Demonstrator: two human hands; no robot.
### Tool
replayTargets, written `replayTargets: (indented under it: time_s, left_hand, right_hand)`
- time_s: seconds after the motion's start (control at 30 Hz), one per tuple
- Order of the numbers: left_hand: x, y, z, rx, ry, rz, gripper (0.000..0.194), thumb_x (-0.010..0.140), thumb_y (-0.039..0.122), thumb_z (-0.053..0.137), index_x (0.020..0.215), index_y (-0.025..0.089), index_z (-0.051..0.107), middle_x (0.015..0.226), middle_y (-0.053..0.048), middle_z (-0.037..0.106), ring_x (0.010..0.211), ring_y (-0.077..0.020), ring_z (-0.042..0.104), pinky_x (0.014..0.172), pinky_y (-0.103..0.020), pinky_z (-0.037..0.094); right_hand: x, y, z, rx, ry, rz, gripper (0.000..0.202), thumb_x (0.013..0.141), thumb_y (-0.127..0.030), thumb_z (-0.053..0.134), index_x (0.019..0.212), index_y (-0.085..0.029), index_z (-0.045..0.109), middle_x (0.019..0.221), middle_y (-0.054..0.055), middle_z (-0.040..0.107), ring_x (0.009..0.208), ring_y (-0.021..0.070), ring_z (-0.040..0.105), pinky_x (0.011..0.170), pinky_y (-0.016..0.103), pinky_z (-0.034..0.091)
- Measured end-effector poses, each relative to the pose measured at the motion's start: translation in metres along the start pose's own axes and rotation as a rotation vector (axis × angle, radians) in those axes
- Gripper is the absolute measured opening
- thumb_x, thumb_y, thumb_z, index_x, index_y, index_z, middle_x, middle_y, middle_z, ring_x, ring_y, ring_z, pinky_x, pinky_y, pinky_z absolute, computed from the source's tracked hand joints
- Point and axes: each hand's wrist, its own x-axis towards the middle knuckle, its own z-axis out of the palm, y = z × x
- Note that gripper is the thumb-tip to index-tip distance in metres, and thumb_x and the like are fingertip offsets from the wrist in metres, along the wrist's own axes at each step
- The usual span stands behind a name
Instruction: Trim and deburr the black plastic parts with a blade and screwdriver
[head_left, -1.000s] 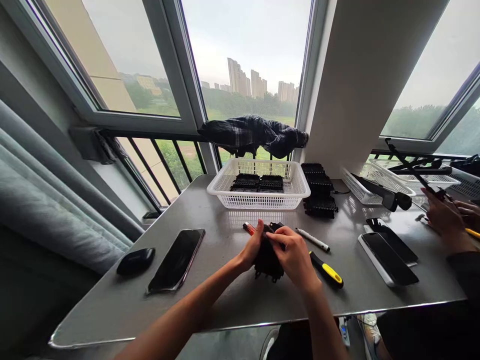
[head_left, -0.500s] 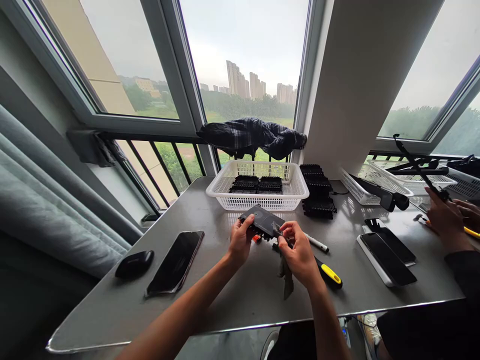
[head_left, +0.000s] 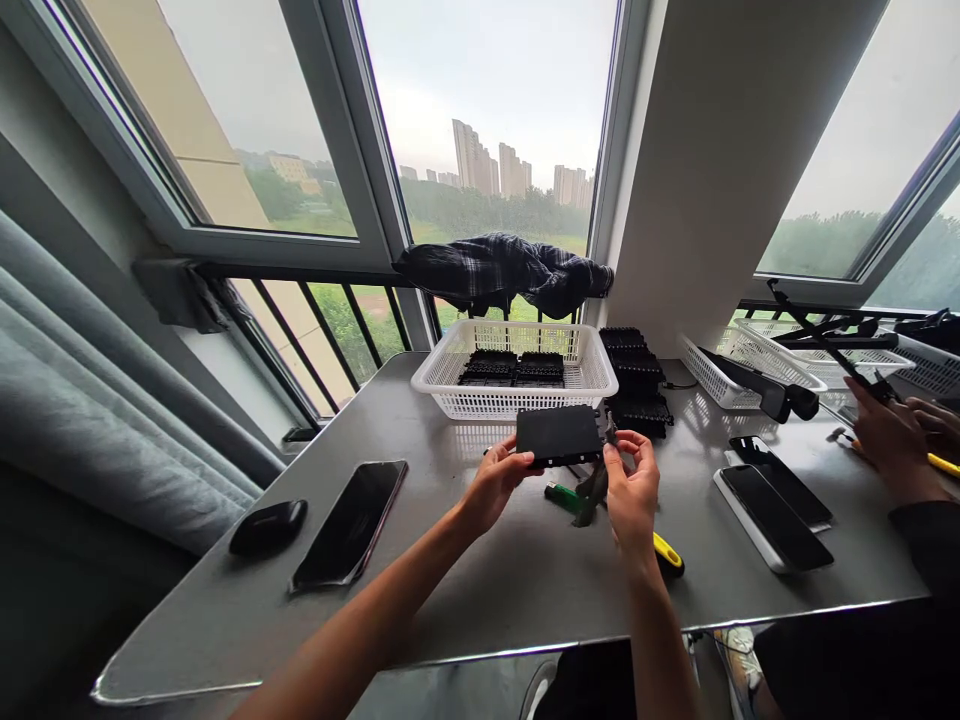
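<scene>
A flat, rectangular black plastic part (head_left: pixel 559 434) with small tabs along its edges is held above the table. My left hand (head_left: pixel 499 482) pinches its lower left corner between thumb and fingers. At the part's right end, my right hand (head_left: pixel 634 485) is closed on a dark grey cloth (head_left: pixel 592 497), which hangs down from the fingers. Beneath the part lies a green object (head_left: pixel 564 497), half covered, its kind unclear. A black-and-yellow handle (head_left: pixel 667 555) sticks out from behind my right wrist.
A white plastic basket (head_left: pixel 517 407) holding black ribbed parts stands behind my hands, with more black parts (head_left: pixel 637 385) stacked beside it. A phone (head_left: pixel 351 525) and a rounded black case (head_left: pixel 268 527) lie left. Two phones (head_left: pixel 776 515) and a co-worker's hand (head_left: pixel 889 430) are right.
The black part has moved right and been turned, so a different broad face shows. My right hand has shifted right and up with the cloth. The green object has come into sight.
</scene>
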Motion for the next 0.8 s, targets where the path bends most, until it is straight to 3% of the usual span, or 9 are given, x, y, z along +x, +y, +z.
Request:
replayTargets:
  time_s: [0.17,0.37,0.5,0.6,0.7,0.8]
  left_hand:
    - [0.0,-0.006,-0.003,0.064,-0.102,0.004,0.025,0.064,0.03,0.076,0.081,0.012,0.074,0.078,-0.007,0.072,0.073,-0.0182,0.062,0.072,-0.028,0.046]
    - [0.001,-0.009,-0.009,0.289,-0.328,0.008,0.034,0.06,0.033,0.082,0.087,0.015,0.075,0.085,-0.007,0.072,0.087,-0.0245,0.062,0.085,-0.036,0.045]
    - [-0.004,-0.005,-0.003,0.426,-0.339,0.109,0.021,0.062,0.034,0.081,0.072,0.017,0.074,0.09,-0.007,0.071,0.096,-0.026,0.06,0.096,-0.038,0.04]
    - [-0.008,-0.003,0.001,0.451,-0.356,0.118,0.019,0.062,0.034,0.082,0.066,0.018,0.073,0.084,-0.006,0.07,0.091,-0.0258,0.062,0.091,-0.037,0.043]
    - [-0.01,-0.003,0.001,0.354,-0.384,0.006,0.024,0.061,0.034,0.082,0.076,0.016,0.074,0.076,-0.005,0.068,0.08,-0.0235,0.063,0.081,-0.035,0.046]
    - [-0.01,-0.006,-0.002,0.277,-0.37,-0.058,0.048,0.056,0.028,0.086,0.1,0.017,0.072,0.089,-0.007,0.071,0.088,-0.0248,0.064,0.081,-0.034,0.048]
  right_hand:
    - [0.004,0.003,0.0,0.127,0.101,0.026,0.032,0.078,-0.042,0.066,0.1,-0.02,0.057,0.098,0.002,0.057,0.088,0.0157,0.056,0.082,0.029,0.045]
    - [0.006,0.003,-0.003,0.292,0.131,0.118,0.04,0.074,-0.042,0.069,0.106,-0.022,0.055,0.105,0.002,0.055,0.092,0.0163,0.058,0.085,0.031,0.048]
    - [0.006,0.004,-0.002,0.33,0.136,0.092,0.037,0.078,-0.042,0.065,0.108,-0.023,0.053,0.107,0.003,0.055,0.093,0.0162,0.06,0.087,0.032,0.049]
    - [0.006,0.006,-0.001,0.29,0.142,0.031,0.035,0.081,-0.042,0.063,0.108,-0.023,0.052,0.109,0.004,0.054,0.093,0.0169,0.061,0.088,0.034,0.049]
    - [0.005,0.008,0.001,0.258,0.152,-0.036,0.036,0.081,-0.042,0.064,0.108,-0.023,0.05,0.111,0.007,0.054,0.092,0.0174,0.062,0.087,0.035,0.05]
    - [0.004,0.008,0.002,0.253,0.148,-0.083,0.036,0.08,-0.04,0.065,0.107,-0.022,0.05,0.11,0.007,0.056,0.091,0.0173,0.063,0.086,0.035,0.051]
